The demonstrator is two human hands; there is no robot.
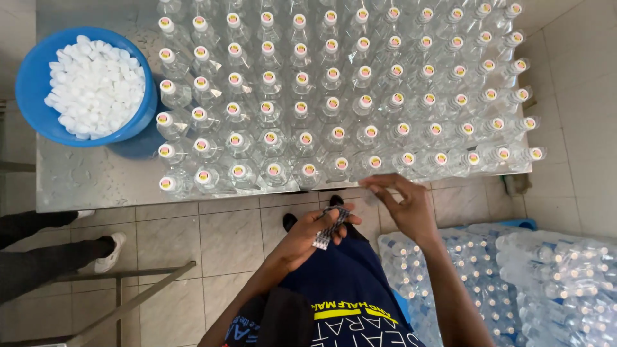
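Silvery strip [330, 228] in left hand [308, 234] grip; right hand [405, 205] pinching.

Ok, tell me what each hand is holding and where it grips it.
The left hand grips a small stack of patterned strips around its middle. The right hand pinches something small at its fingertips; what it is cannot be told.

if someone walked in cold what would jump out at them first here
The dense grid of clear plastic bottles filling the metal table at the top, each mouth sealed. Next, the blue bowl of white caps at the table's left end. Below the table edge, the left hand holds a small strip of labels while the right hand lifts toward the front row.
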